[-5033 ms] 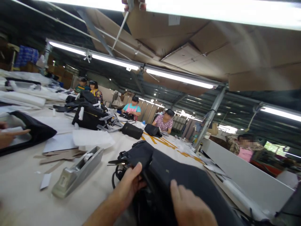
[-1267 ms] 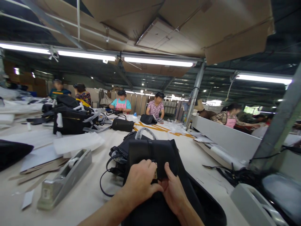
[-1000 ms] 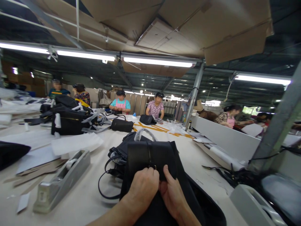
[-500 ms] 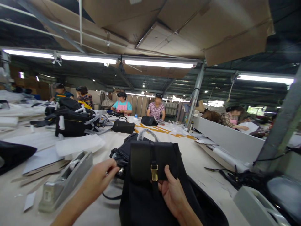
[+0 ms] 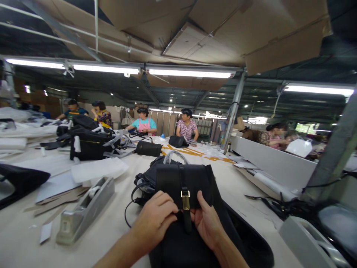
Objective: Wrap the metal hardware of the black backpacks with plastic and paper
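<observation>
A black backpack (image 5: 192, 245) lies in front of me on the pale table. Its front flap (image 5: 170, 178) has a strap with a gold buckle (image 5: 185, 200) in the middle. My right hand (image 5: 208, 223) grips the flap's lower right, thumb on top and fingers tucked underneath by the strap's end. My left hand (image 5: 154, 216) is closed in a pinch at the flap's lower left edge, just left of the buckle; what its fingertips hold is hidden. Behind the flap rises a carrying handle (image 5: 177, 153) wrapped in clear plastic.
A grey tape dispenser (image 5: 86, 210) stands at left, beside cardboard and paper sheets (image 5: 60, 186). Another dispenser (image 5: 309, 242) is at lower right, near black straps (image 5: 279, 204). More black bags (image 5: 89, 145) lie further back. Several co-workers (image 5: 143, 123) are across the table.
My left hand has moved right, from beside the backpack to the flap's lower edge near the buckle. My right hand keeps its grip on the flap.
</observation>
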Tool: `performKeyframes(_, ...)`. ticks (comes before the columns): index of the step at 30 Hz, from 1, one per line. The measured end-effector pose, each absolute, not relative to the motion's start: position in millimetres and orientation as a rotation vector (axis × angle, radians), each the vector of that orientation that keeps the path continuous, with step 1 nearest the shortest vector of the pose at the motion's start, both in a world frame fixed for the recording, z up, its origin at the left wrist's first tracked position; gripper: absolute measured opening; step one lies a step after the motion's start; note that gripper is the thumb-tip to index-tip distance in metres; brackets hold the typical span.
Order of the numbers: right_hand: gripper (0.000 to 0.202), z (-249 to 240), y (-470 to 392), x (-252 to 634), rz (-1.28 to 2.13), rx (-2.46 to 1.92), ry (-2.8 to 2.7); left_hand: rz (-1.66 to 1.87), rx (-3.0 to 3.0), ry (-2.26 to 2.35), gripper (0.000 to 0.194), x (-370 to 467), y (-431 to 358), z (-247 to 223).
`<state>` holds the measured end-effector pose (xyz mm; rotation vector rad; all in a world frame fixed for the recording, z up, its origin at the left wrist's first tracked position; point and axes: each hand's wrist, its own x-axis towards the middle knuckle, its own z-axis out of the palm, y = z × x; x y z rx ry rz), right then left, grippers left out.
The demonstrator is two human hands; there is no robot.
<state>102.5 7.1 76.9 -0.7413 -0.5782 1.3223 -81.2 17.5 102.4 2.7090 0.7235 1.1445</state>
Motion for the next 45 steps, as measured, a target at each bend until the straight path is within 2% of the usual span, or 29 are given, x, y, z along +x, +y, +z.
performKeyframes(5,0.054,72,8,105,1.346,-0.702,-0.577,0.981,2.931,0.749,0.008,-45,43,95)
performKeyframes(18,0.049,70,14,106,1.316,-0.776,-0.553,0.964,3.485,0.542,0.015,-33,58,82)
performKeyframes(23,0.037,75,17,102,1.282,-0.835,-0.500,0.788,3.608,0.442,0.017,-35,64,88)
performKeyframes(27,0.029,82,17,100,1.337,-0.839,-0.521,0.689,3.591,0.510,0.015,-66,59,97)
performKeyframes(30,0.028,84,15,103,1.318,-0.837,-0.511,0.561,3.444,0.810,0.014,-115,51,101)
performKeyframes(33,0.031,84,15,103,1.336,-0.806,-0.547,0.445,3.243,1.130,0.023,-175,48,96)
performKeyframes(37,0.043,75,16,96,1.227,-0.827,-0.622,0.692,3.042,1.510,0.036,-227,48,80)
performKeyframes(38,0.051,70,17,95,1.165,-0.871,-0.641,0.738,3.014,1.512,0.031,-229,47,78)
performKeyframes(39,0.057,64,18,94,1.094,-0.929,-0.666,0.787,3.004,1.463,0.024,-226,45,79)
performKeyframes(41,0.060,51,20,95,0.943,-1.044,-0.754,0.934,3.036,1.235,0.024,-206,39,88)
performKeyframes(43,0.057,37,20,98,0.797,-1.136,-0.877,1.094,3.062,0.960,0.032,-171,31,109)
performKeyframes(45,0.051,25,17,99,0.674,-1.210,-0.974,1.191,2.988,0.752,0.025,-127,28,137)
